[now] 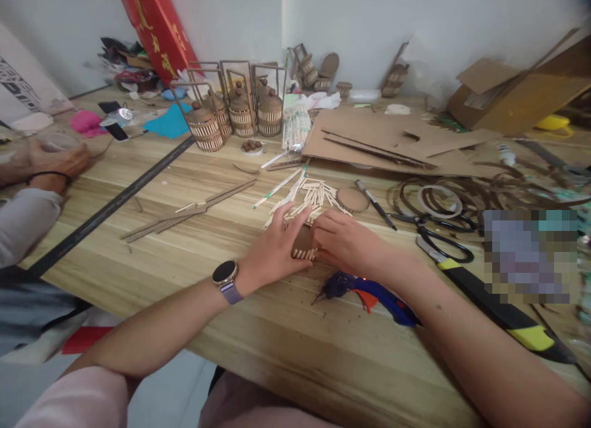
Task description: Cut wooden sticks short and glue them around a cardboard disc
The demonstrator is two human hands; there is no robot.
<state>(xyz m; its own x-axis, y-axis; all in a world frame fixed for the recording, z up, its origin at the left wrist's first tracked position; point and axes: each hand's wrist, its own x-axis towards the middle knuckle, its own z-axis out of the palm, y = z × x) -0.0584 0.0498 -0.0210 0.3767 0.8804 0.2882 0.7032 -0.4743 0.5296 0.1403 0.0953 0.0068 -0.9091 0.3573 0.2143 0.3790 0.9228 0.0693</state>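
Between my hands lies a small round brown base (302, 240) with short pale wooden sticks (305, 254) standing along its near edge. My left hand (274, 249) curves around its left side, thumb at the near edge and fingers at the far edge, gripping it. At its right side, the fingers of my right hand (344, 240) are pinched together; what they hold is hidden. A blue glue gun (383, 295) with an orange trigger lies under my right forearm. Just beyond my hands is a pile of loose short sticks (318, 194), beside a brown ring (353, 199).
Several finished lantern-like baskets (205, 129) stand at the back left. Scissors (446, 246), a utility knife (494, 305), a pen (376, 204) and coiled strips (406, 197) lie right. Cardboard sheets (392, 138) lie behind. A co-worker's hands (58, 157) are at far left.
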